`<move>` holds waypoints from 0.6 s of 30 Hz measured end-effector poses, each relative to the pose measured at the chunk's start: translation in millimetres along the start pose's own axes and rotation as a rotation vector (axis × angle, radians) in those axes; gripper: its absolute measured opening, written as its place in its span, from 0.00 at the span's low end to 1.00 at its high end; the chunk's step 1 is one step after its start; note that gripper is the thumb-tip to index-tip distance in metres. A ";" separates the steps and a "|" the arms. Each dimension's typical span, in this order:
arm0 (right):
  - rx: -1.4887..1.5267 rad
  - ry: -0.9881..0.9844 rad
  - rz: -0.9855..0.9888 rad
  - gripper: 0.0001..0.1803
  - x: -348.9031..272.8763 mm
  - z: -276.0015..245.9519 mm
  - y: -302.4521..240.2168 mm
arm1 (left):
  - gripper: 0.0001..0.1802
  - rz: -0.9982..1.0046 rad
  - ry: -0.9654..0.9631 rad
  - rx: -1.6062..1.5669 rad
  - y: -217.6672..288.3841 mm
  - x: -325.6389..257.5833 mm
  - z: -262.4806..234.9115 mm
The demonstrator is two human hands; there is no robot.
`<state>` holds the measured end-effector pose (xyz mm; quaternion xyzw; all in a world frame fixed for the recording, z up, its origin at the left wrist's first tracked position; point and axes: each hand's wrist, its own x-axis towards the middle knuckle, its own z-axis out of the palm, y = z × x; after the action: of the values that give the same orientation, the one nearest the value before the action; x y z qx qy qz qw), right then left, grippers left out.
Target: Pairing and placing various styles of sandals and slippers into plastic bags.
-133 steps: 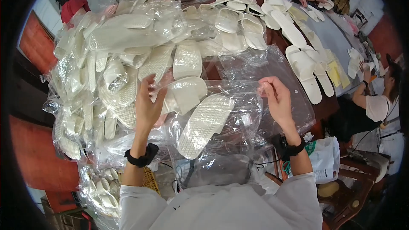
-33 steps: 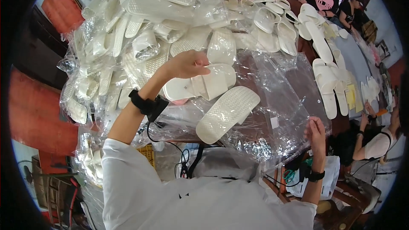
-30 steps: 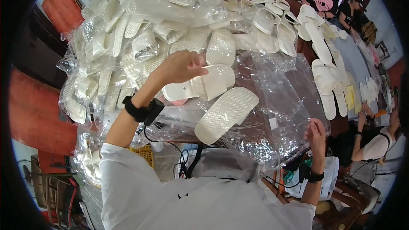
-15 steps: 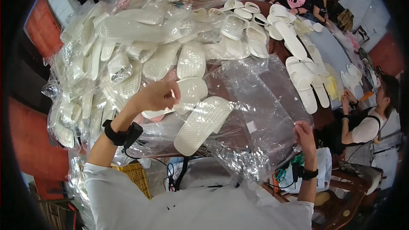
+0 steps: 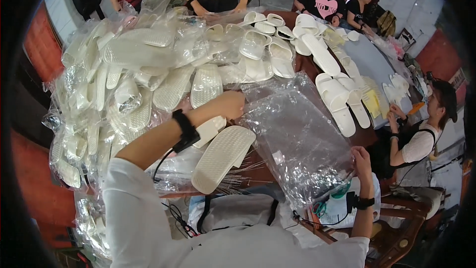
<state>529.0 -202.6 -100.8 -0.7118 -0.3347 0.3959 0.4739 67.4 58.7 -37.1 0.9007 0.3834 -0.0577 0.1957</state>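
Observation:
A clear plastic bag [image 5: 302, 139] is spread between my hands over the brown table. My right hand [image 5: 361, 161] pinches its right edge. Curled at the bag's left edge, my left hand [image 5: 232, 105] appears closed on the plastic, though its fingertips are mostly hidden. Just below my left hand a white slipper [image 5: 223, 160] lies sole up with a woven-pattern tread. Another white slipper [image 5: 210, 130] shows partly beneath my left forearm.
Bagged white slippers [image 5: 139, 52] heap across the left and back. Loose white slippers [image 5: 337, 99] lie to the right. Thin strands [image 5: 248, 178] stick out near the table's front edge. A wooden chair [image 5: 401, 228] stands lower right. A co-worker [image 5: 416, 134] sits at the right; others are farther back.
My left hand has moved right from above the slippers to the bag's left edge. The bag is now more spread out. My right hand keeps its hold on the bag's right edge.

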 end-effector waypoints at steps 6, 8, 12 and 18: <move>-0.536 0.284 -0.557 0.10 12.1 13.3 7.8 | 0.10 -0.275 0.022 -0.323 -5.6 55.3 3.4; -0.945 0.510 -0.781 0.15 -10.6 61.1 -42.3 | 0.10 -0.306 0.142 -0.425 -20.5 60.4 17.3; -0.860 0.078 -0.803 0.23 -22.7 118.9 -62.8 | 0.11 -0.364 0.185 -0.376 -19.9 69.9 24.2; -1.064 -0.121 -0.607 0.34 5.8 167.2 -40.0 | 0.18 -0.438 0.477 -0.260 -17.3 71.6 25.7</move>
<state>380.4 -116.1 -104.3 -0.7001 -0.7002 0.0616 0.1252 106.3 107.2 -84.2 0.7527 0.6068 0.1630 0.1965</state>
